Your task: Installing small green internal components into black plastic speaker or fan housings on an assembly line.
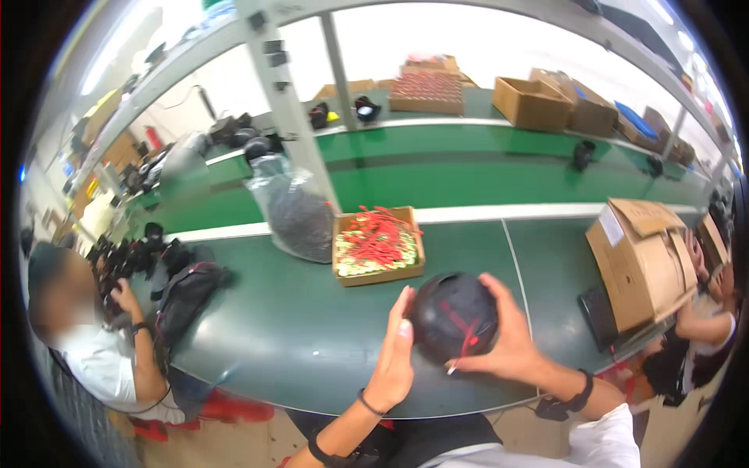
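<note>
While the left hand [392, 368] and right hand [511, 337] grip the ball [446, 312] at lower centre of the frame, its red wire [469, 341] sits exposed; rotation against the fingers could snag it.

We are in a factory assembly workshop: a long, glossy green conveyor belt [468, 160], a dark-green worktable [273, 324], brown cardboard cartons [530, 107] and white-shirted co-workers [105, 365] show it.

No legible txt. White label [611, 228] on cardbd box [622, 274], R side; print too blurry.
</note>
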A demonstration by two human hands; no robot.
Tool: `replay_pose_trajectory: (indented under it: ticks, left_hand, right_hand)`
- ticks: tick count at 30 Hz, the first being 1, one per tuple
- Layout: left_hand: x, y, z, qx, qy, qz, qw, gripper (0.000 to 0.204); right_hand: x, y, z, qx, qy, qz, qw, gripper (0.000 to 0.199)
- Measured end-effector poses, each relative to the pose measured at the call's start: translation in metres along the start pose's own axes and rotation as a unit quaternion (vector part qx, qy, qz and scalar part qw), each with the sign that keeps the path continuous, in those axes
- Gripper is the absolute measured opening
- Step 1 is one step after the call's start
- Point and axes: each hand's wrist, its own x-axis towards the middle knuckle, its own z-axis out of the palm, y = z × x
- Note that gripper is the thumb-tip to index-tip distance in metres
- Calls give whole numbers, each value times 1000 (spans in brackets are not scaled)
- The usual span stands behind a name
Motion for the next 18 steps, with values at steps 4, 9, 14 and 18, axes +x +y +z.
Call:
replay_pose_trajectory:
  ticks: [4,9,14,18]
  left_hand:
    - [40,-31,-14,22,-37,59,997,51]
    - [83,-74,-32,-31,-109,-71,991,46]
    - [92,-81,-49,-146,-133,-108,974,42]
    - [92,-75,-48,-90,-179,-84,976,38]
  right_hand:
    - [81,22,-41,-55,149,-28,987,126]
    - [209,146,-76,-144,280,-19,949,113]
    - [263,222,-76,-188,338,18,922,114]
    - [277,247,-73,-180,356,7,917,115]
